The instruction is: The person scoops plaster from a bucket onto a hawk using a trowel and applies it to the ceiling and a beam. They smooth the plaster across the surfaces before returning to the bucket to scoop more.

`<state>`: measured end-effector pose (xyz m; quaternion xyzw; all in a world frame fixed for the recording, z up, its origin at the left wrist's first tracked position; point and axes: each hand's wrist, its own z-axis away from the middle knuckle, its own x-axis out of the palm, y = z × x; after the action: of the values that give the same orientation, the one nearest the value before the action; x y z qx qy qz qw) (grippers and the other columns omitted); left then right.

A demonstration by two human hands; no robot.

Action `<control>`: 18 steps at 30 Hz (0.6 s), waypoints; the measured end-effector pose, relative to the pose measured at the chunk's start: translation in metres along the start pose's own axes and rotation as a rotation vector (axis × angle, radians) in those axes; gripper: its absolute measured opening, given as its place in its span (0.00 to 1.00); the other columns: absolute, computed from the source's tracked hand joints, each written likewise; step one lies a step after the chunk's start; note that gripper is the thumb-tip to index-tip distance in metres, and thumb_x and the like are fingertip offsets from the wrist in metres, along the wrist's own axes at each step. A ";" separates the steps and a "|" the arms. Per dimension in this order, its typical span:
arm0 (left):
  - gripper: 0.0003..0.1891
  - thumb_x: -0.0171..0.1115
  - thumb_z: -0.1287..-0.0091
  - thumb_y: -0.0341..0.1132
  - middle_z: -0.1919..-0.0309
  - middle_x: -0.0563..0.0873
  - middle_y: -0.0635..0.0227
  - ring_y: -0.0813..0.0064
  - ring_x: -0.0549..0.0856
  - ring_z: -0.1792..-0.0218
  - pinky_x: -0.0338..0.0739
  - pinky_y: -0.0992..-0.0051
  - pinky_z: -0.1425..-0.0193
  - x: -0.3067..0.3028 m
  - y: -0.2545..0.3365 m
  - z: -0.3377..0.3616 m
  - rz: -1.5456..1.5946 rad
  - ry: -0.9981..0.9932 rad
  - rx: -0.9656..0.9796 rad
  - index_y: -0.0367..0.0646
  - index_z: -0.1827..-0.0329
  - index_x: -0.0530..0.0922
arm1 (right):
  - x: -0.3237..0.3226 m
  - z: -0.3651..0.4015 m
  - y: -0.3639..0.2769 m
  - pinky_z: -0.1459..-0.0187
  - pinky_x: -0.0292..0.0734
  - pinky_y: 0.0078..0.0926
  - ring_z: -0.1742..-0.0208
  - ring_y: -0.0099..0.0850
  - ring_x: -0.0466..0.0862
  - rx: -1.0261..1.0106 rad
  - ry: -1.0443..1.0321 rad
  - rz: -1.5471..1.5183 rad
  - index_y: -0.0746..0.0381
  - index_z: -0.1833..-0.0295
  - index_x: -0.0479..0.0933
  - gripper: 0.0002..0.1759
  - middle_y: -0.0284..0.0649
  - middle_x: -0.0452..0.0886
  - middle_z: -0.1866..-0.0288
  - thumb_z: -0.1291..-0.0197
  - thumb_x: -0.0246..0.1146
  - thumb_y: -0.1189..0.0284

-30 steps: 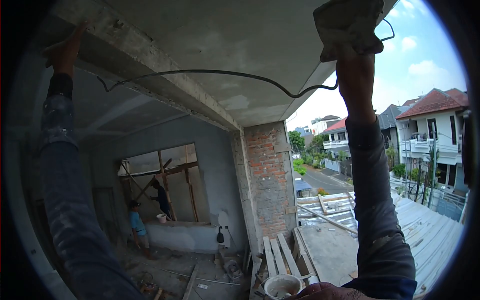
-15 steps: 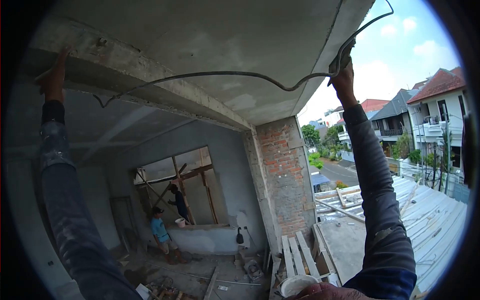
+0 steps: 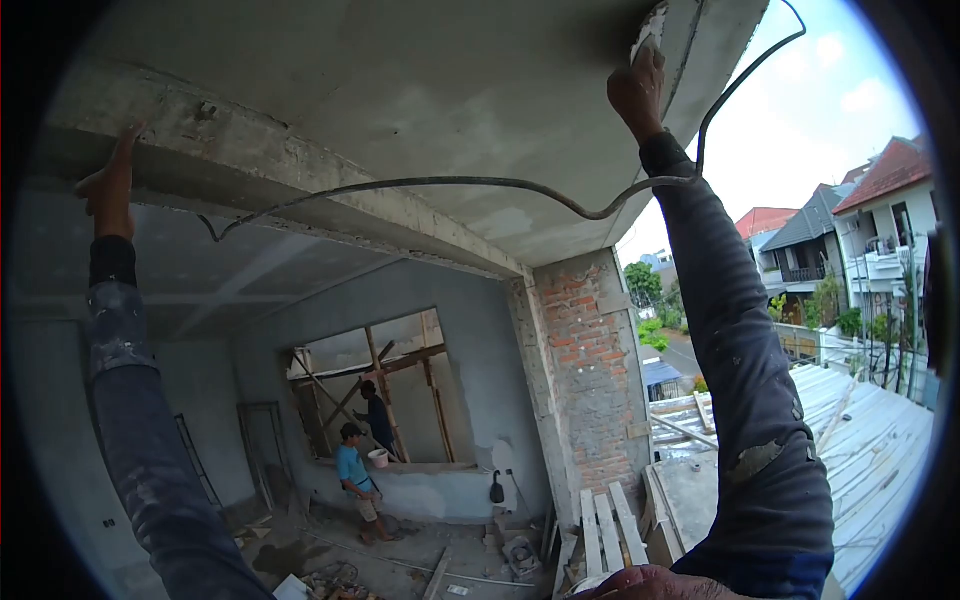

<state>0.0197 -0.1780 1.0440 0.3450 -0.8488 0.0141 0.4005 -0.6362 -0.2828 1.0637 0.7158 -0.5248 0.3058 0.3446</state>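
Observation:
My left hand point(image 3: 110, 188) is raised to the concrete beam point(image 3: 250, 145), braced at its lower edge, fingers and thumb spread and nothing held in them. Overhead, my right hand point(image 3: 638, 92) is closed around what looks like a plastering trowel point(image 3: 653, 28), its edge smeared whitish. The trowel is up against the grey plastered ceiling point(image 3: 450, 90), near its outer edge; most of it is hidden by the hand and by shadow. A dark, bent cable point(image 3: 440, 182) hangs across the view and passes by my right forearm.
A person in a blue shirt point(image 3: 352, 468) stands below, another person point(image 3: 378, 415) is at the wall opening with a bucket point(image 3: 379, 458). A brick pillar point(image 3: 590, 350), wooden planks point(image 3: 612, 530) and a corrugated metal roof point(image 3: 870, 450) lie ahead and right. Debris covers the floor.
My right hand has moved left and inward, from the ceiling's outer edge onto its underside, with the trowel. My left hand stays at the beam. The view has shifted slightly.

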 end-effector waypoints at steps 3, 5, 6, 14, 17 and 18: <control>0.70 0.77 0.63 0.64 0.35 0.59 0.37 0.54 0.59 0.30 0.57 0.63 0.27 -0.001 -0.002 -0.001 0.047 -0.040 0.030 0.18 0.34 0.45 | -0.025 0.023 -0.029 0.37 0.63 0.48 0.41 0.60 0.67 -0.113 -0.089 -0.082 0.76 0.33 0.57 0.36 0.65 0.68 0.43 0.54 0.49 0.83; 0.70 0.78 0.64 0.64 0.35 0.61 0.38 0.55 0.61 0.30 0.57 0.63 0.27 -0.002 0.002 0.007 0.011 0.023 0.033 0.19 0.34 0.46 | -0.038 0.012 -0.023 0.38 0.64 0.49 0.42 0.60 0.68 -0.094 -0.042 -0.056 0.75 0.33 0.57 0.36 0.64 0.68 0.43 0.54 0.49 0.83; 0.70 0.78 0.64 0.64 0.35 0.61 0.38 0.55 0.61 0.30 0.57 0.63 0.27 -0.004 0.003 0.010 0.015 0.025 0.035 0.19 0.34 0.46 | -0.046 0.005 -0.020 0.40 0.65 0.49 0.43 0.60 0.68 -0.071 0.006 -0.033 0.75 0.34 0.58 0.35 0.64 0.68 0.44 0.53 0.49 0.84; 0.69 0.76 0.61 0.65 0.34 0.59 0.37 0.54 0.60 0.30 0.58 0.61 0.28 0.002 -0.014 -0.009 0.053 0.018 0.053 0.18 0.34 0.46 | -0.038 -0.028 0.004 0.39 0.65 0.53 0.41 0.65 0.68 0.012 -0.025 0.036 0.75 0.34 0.55 0.36 0.67 0.65 0.40 0.52 0.51 0.79; 0.69 0.76 0.62 0.65 0.35 0.59 0.37 0.54 0.60 0.30 0.59 0.61 0.28 0.002 -0.011 -0.007 0.037 0.037 0.054 0.18 0.33 0.46 | -0.048 -0.011 -0.008 0.37 0.63 0.48 0.40 0.59 0.68 -0.016 -0.089 -0.003 0.75 0.34 0.58 0.34 0.63 0.68 0.42 0.52 0.49 0.83; 0.69 0.76 0.62 0.65 0.35 0.59 0.37 0.54 0.60 0.30 0.59 0.61 0.28 0.002 -0.009 -0.006 0.039 0.040 0.055 0.18 0.33 0.46 | -0.057 -0.009 -0.008 0.37 0.64 0.48 0.40 0.59 0.68 -0.113 -0.059 -0.003 0.75 0.33 0.58 0.35 0.63 0.69 0.43 0.53 0.49 0.83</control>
<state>0.0284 -0.1841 1.0475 0.3391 -0.8464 0.0521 0.4072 -0.6440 -0.2428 1.0222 0.7046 -0.5501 0.2540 0.3694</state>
